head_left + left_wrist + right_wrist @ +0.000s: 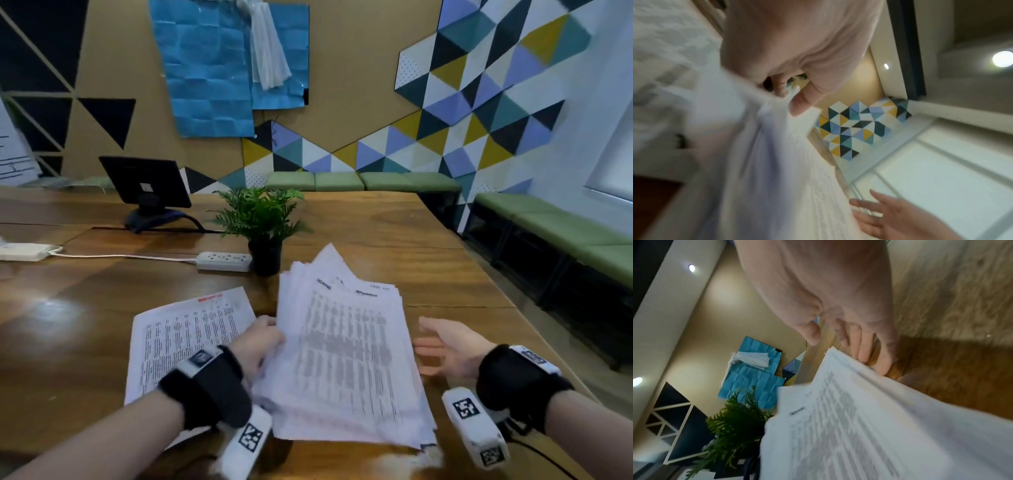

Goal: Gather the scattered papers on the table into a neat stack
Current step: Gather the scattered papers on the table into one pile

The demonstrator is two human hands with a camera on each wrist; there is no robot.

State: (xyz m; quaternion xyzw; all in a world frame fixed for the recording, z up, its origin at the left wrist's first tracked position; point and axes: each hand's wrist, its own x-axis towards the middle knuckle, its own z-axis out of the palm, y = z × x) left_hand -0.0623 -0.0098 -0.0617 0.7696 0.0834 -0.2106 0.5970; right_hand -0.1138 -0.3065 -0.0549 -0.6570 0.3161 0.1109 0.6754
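Note:
A thick bundle of printed white papers (346,356) is tilted up off the wooden table (428,246), its sheets unevenly fanned at the top. My left hand (257,342) grips the bundle's left edge, thumb on top; the left wrist view shows the fingers (799,104) pinching the papers (766,162). My right hand (445,349) hovers open just right of the bundle, palm toward it, fingers straight and apart from the sheets (859,426). One more printed sheet with a red heading (185,335) lies flat on the table under my left wrist.
A potted fern (262,226) stands right behind the papers. A white power strip (224,262) with its cord lies left of the pot. A small black monitor (145,186) sits further back left. The table's right edge (507,284) drops to green benches (561,226).

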